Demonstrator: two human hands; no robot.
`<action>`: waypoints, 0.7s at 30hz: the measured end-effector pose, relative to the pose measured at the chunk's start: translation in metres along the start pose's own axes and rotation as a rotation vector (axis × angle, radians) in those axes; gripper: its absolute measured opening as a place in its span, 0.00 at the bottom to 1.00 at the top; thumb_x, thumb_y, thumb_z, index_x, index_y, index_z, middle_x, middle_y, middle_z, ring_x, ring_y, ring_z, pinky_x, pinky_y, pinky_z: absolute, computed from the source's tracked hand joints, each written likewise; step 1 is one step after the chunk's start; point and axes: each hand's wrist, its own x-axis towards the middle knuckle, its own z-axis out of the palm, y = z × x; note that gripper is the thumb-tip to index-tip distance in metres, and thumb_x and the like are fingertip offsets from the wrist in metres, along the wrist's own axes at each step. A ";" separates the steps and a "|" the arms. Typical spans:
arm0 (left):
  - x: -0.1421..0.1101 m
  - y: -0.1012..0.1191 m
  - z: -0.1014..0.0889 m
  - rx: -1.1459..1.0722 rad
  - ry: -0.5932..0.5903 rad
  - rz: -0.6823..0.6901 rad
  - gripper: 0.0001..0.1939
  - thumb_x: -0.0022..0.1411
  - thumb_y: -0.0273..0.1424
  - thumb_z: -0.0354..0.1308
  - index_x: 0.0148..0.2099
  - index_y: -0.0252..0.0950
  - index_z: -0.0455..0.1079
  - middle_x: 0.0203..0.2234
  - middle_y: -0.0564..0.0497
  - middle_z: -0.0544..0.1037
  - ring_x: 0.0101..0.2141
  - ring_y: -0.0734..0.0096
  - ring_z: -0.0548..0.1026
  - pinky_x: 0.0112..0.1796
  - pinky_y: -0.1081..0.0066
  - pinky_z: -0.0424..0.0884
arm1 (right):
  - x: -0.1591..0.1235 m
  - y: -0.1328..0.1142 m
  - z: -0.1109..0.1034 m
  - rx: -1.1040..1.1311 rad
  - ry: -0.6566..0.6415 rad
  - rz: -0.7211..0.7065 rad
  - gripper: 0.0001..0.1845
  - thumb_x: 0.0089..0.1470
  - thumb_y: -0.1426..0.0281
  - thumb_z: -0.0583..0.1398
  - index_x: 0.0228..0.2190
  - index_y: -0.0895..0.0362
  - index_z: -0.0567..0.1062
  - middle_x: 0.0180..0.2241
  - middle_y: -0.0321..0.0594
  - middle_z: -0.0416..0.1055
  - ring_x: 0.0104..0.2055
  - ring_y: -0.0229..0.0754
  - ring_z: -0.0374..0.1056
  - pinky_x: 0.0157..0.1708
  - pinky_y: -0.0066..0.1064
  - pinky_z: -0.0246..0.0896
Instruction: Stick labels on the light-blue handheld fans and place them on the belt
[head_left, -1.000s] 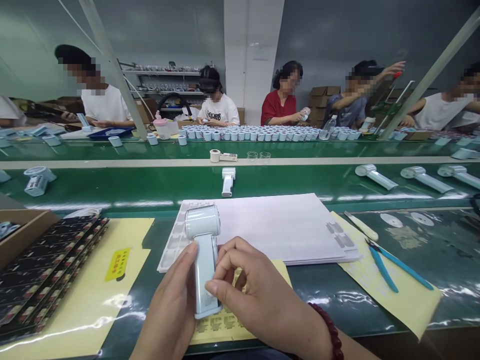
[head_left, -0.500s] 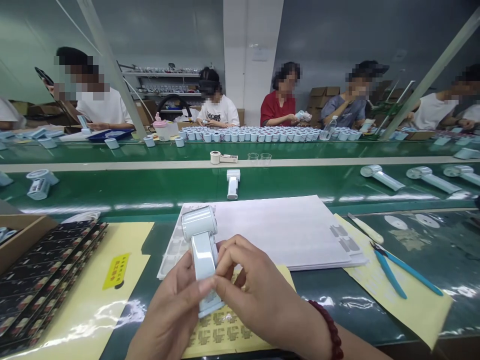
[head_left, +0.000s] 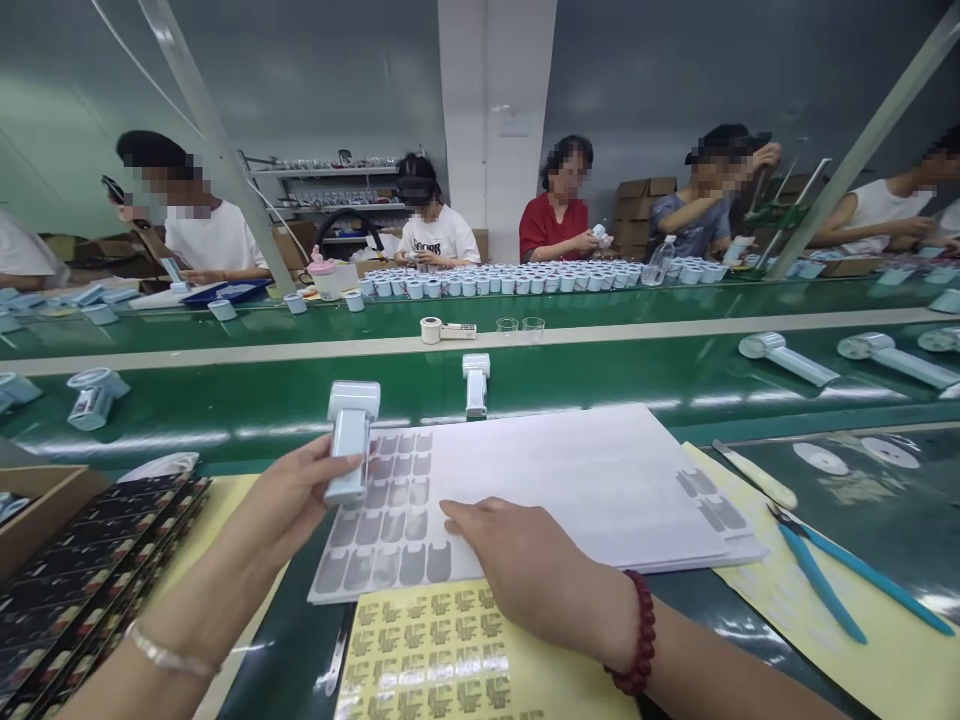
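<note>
My left hand (head_left: 304, 490) grips a pale blue handheld device (head_left: 350, 430) by its flat handle, with the cylindrical head up, above the left side of the white sticker sheets (head_left: 555, 480). Grey sticker shapes (head_left: 390, 495) line the left edge of those sheets. My right hand (head_left: 517, 550) lies low over the same stack, fingers stretched out to the left and nothing visible in them; its thumb is hidden. Below it, partly covered by the hand, is a yellow sheet of small printed labels (head_left: 427, 650).
Blue-handled cutters (head_left: 825, 565) and a knife (head_left: 754, 475) lie right on yellow paper. Black printed sheets (head_left: 75, 590) and a cardboard box (head_left: 52, 500) stand left. Similar devices (head_left: 475, 385) sit on the green conveyor (head_left: 600, 370). Co-workers sit opposite behind rows of blue cups (head_left: 517, 280).
My left hand has carried the device left and forward. My right hand has come off the device and its fingers have straightened over the white sheets. The view has shifted slightly.
</note>
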 end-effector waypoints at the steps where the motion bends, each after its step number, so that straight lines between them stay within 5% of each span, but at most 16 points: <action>1: 0.013 0.002 0.000 0.003 0.014 0.009 0.12 0.49 0.16 0.65 0.39 0.30 0.78 0.28 0.46 0.81 0.26 0.71 0.77 0.26 0.78 0.72 | 0.000 0.000 0.000 -0.016 -0.016 -0.015 0.28 0.54 0.83 0.54 0.55 0.59 0.71 0.38 0.51 0.80 0.41 0.55 0.74 0.32 0.37 0.65; 7: 0.093 -0.007 0.007 0.010 0.083 0.024 0.06 0.61 0.19 0.60 0.40 0.30 0.74 0.29 0.52 0.76 0.24 0.78 0.72 0.24 0.78 0.69 | 0.001 0.004 -0.004 0.036 -0.060 -0.044 0.28 0.57 0.82 0.52 0.58 0.55 0.68 0.46 0.44 0.80 0.45 0.51 0.74 0.36 0.33 0.66; 12: 0.151 -0.010 0.016 0.064 0.164 0.033 0.14 0.66 0.35 0.58 0.51 0.34 0.70 0.43 0.46 0.76 0.37 0.67 0.76 0.35 0.64 0.76 | 0.007 0.007 -0.008 0.208 -0.169 0.064 0.29 0.57 0.83 0.51 0.58 0.59 0.68 0.50 0.41 0.78 0.53 0.50 0.69 0.48 0.35 0.67; 17: 0.176 -0.011 0.023 0.180 0.234 0.119 0.16 0.66 0.36 0.58 0.53 0.34 0.69 0.47 0.45 0.75 0.41 0.64 0.76 0.40 0.59 0.76 | 0.010 0.014 -0.006 0.292 -0.251 0.093 0.32 0.53 0.84 0.52 0.59 0.60 0.67 0.52 0.40 0.76 0.58 0.50 0.65 0.53 0.37 0.66; 21: 0.171 -0.009 0.026 0.303 0.339 0.212 0.18 0.65 0.36 0.59 0.55 0.36 0.68 0.53 0.43 0.72 0.49 0.58 0.74 0.47 0.53 0.73 | 0.008 0.024 0.000 0.331 -0.205 0.035 0.31 0.56 0.80 0.52 0.61 0.57 0.64 0.53 0.40 0.76 0.57 0.50 0.67 0.52 0.38 0.68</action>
